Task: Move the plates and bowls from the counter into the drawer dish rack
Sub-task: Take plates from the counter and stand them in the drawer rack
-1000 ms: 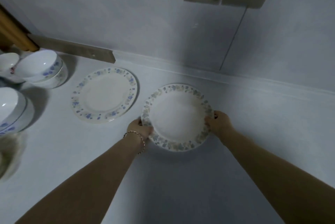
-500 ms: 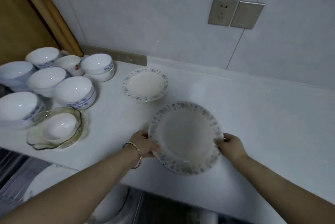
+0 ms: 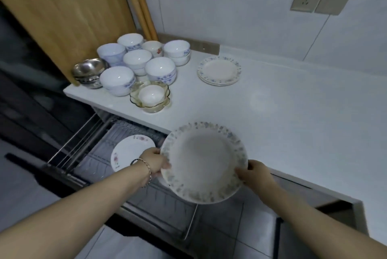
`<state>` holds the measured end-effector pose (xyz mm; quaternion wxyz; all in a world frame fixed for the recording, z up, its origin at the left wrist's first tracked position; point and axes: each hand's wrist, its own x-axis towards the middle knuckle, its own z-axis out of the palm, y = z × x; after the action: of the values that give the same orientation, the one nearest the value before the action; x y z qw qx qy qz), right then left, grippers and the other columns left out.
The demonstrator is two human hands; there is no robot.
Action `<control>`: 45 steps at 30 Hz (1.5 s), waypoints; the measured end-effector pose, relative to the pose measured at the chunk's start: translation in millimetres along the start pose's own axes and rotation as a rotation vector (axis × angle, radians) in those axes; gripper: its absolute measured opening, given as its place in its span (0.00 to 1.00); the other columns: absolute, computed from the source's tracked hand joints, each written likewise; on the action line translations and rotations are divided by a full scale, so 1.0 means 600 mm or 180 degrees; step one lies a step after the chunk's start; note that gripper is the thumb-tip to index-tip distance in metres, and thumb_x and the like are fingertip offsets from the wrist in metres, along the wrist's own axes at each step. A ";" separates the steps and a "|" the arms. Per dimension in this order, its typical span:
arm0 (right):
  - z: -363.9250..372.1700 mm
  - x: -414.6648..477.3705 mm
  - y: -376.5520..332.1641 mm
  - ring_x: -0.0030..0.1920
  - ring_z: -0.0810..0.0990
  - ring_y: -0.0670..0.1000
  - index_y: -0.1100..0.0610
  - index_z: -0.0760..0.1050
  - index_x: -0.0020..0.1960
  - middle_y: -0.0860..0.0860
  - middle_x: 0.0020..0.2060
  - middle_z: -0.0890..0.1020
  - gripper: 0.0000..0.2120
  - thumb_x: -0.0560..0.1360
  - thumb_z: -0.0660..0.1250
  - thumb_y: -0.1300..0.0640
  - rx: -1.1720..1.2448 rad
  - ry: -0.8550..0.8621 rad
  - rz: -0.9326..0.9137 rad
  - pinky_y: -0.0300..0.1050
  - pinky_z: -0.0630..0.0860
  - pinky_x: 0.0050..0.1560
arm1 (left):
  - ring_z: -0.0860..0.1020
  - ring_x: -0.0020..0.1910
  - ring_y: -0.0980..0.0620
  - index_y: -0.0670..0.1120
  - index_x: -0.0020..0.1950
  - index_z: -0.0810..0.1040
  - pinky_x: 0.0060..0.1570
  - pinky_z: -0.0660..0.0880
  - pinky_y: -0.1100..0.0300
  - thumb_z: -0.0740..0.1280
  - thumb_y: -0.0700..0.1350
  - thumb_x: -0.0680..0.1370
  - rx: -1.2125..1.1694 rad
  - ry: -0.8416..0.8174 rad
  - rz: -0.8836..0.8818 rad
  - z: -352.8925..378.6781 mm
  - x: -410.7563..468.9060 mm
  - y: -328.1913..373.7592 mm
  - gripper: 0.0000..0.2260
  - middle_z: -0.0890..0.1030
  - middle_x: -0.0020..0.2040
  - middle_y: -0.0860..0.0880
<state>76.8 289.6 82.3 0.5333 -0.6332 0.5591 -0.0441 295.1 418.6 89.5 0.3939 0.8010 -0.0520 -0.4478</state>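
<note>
From the head view, a person is holding a floral plate point(image 3: 204, 162) in both hands, in the air at the near edge of the counter point(image 3: 293, 112). The plate is tilting its face up toward the camera. Its far part is hanging over the counter's edge and its left part over the open drawer dish rack point(image 3: 167, 200).

The left grip point(image 3: 155, 161) is clasping the plate's left rim, with the fingers going behind it and a bracelet point(image 3: 146, 169) sitting on the wrist. The right grip point(image 3: 254, 171) is pinching the near right rim, thumb lying on the face.

The rack is standing pulled out below the counter on the near left. A white plate with pink flowers point(image 3: 132, 151) is resting in its wires, just left of the left grip and partly hidden by it; whether it is sitting in a slot cannot be told.

On the counter, a stack of plates point(image 3: 218, 71) is lying far from the held one, near the wall. To its left, white bowls point(image 3: 138, 59) are crowding together, some stacked. A glass bowl point(image 3: 149, 96) with a small white bowl inside is sitting at their near side. Steel bowls point(image 3: 89, 70) are sitting at the far left corner, against a wooden board point(image 3: 69, 7).
</note>
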 end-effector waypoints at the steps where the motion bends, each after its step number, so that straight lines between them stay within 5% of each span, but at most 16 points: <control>1: 0.018 -0.006 0.004 0.46 0.79 0.57 0.68 0.77 0.56 0.58 0.44 0.81 0.12 0.75 0.64 0.63 -0.0017 -0.0057 -0.0006 0.50 0.79 0.50 | 0.77 0.38 0.44 0.41 0.39 0.74 0.29 0.79 0.58 0.64 0.26 0.72 -0.0015 0.0082 -0.0030 -0.012 -0.007 -0.016 0.10 0.77 0.37 0.44; 3: 0.053 -0.015 0.009 0.46 0.80 0.57 0.66 0.77 0.55 0.59 0.46 0.82 0.12 0.75 0.64 0.62 -0.0111 -0.0119 -0.0046 0.52 0.79 0.52 | 0.76 0.34 0.47 0.43 0.35 0.72 0.22 0.77 0.64 0.64 0.27 0.73 -0.0049 0.0233 -0.0095 -0.035 -0.020 -0.043 0.13 0.76 0.37 0.44; 8: 0.145 -0.035 0.002 0.49 0.82 0.61 0.67 0.77 0.53 0.58 0.43 0.81 0.10 0.75 0.64 0.63 -0.0046 -0.0302 0.0086 0.57 0.80 0.54 | 0.78 0.44 0.44 0.41 0.37 0.73 0.46 0.78 0.51 0.64 0.27 0.73 -0.0082 0.0350 -0.0297 -0.114 -0.008 -0.104 0.11 0.78 0.50 0.41; 10: 0.185 -0.033 -0.009 0.47 0.81 0.60 0.66 0.77 0.52 0.57 0.42 0.81 0.09 0.75 0.64 0.63 -0.0068 -0.0443 0.0148 0.57 0.80 0.54 | 0.79 0.49 0.42 0.37 0.48 0.75 0.50 0.77 0.51 0.64 0.27 0.74 0.0001 0.0364 -0.0362 -0.150 0.005 -0.117 0.07 0.79 0.53 0.40; 12: 0.228 -0.020 -0.021 0.46 0.81 0.59 0.68 0.77 0.52 0.59 0.43 0.81 0.10 0.75 0.64 0.62 -0.0131 -0.0491 0.0200 0.57 0.79 0.54 | 0.80 0.54 0.40 0.35 0.61 0.74 0.50 0.77 0.51 0.64 0.28 0.74 0.0069 0.0388 -0.0452 -0.188 0.033 -0.129 0.16 0.79 0.59 0.38; 18: 0.397 0.066 -0.061 0.29 0.69 0.49 0.59 0.67 0.31 0.53 0.28 0.72 0.16 0.77 0.61 0.61 -0.0157 -0.0542 0.0550 0.41 0.66 0.29 | 0.80 0.53 0.38 0.33 0.58 0.77 0.55 0.77 0.43 0.66 0.27 0.72 0.0304 0.0400 -0.0577 -0.315 0.172 -0.140 0.15 0.80 0.57 0.36; 23: 0.554 0.131 -0.105 0.33 0.72 0.52 0.54 0.66 0.28 0.51 0.26 0.71 0.19 0.77 0.60 0.62 0.0117 -0.0138 0.0783 0.49 0.72 0.42 | 0.78 0.57 0.37 0.34 0.57 0.79 0.57 0.76 0.46 0.68 0.30 0.72 0.0769 0.0226 -0.0536 -0.412 0.332 -0.126 0.14 0.80 0.59 0.37; 26: 0.628 0.172 -0.119 0.37 0.75 0.56 0.57 0.69 0.30 0.56 0.30 0.75 0.17 0.77 0.59 0.61 0.0369 0.0051 0.0998 0.51 0.77 0.45 | 0.78 0.50 0.46 0.39 0.52 0.82 0.53 0.75 0.58 0.68 0.35 0.73 0.1129 0.0087 -0.0462 -0.441 0.415 -0.124 0.09 0.81 0.53 0.43; 29: 0.688 0.221 -0.112 0.47 0.80 0.61 0.63 0.77 0.45 0.62 0.44 0.82 0.17 0.79 0.55 0.54 0.0395 0.0295 0.1222 0.57 0.78 0.54 | 0.76 0.45 0.48 0.45 0.38 0.81 0.51 0.76 0.57 0.68 0.36 0.72 0.1414 0.0012 -0.0436 -0.449 0.498 -0.136 0.06 0.80 0.47 0.44; 32: 0.731 0.273 -0.091 0.46 0.80 0.60 0.62 0.78 0.47 0.60 0.43 0.82 0.18 0.80 0.55 0.51 0.0315 0.0482 0.1391 0.51 0.77 0.51 | 0.77 0.46 0.48 0.41 0.50 0.83 0.50 0.73 0.62 0.67 0.36 0.73 0.1708 -0.0115 -0.0423 -0.442 0.565 -0.152 0.08 0.81 0.49 0.43; 36: 0.770 0.334 -0.053 0.47 0.79 0.59 0.65 0.78 0.52 0.60 0.45 0.82 0.11 0.75 0.62 0.59 0.0136 0.0446 0.1587 0.43 0.69 0.41 | 0.79 0.56 0.42 0.37 0.56 0.81 0.50 0.71 0.63 0.68 0.39 0.74 0.1922 -0.0306 -0.0571 -0.425 0.644 -0.179 0.12 0.81 0.57 0.41; 45: 0.832 0.391 -0.015 0.43 0.74 0.58 0.65 0.77 0.56 0.65 0.51 0.80 0.14 0.72 0.61 0.68 -0.0170 0.0869 0.1697 0.39 0.63 0.39 | 0.76 0.61 0.40 0.35 0.60 0.75 0.65 0.71 0.50 0.63 0.37 0.77 0.2271 -0.0214 -0.0632 -0.377 0.742 -0.223 0.13 0.78 0.61 0.39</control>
<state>495.3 423.1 -250.9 0.4292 -0.4661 0.7732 0.0274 694.8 448.5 -236.9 0.0427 0.8739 -0.1397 -0.4636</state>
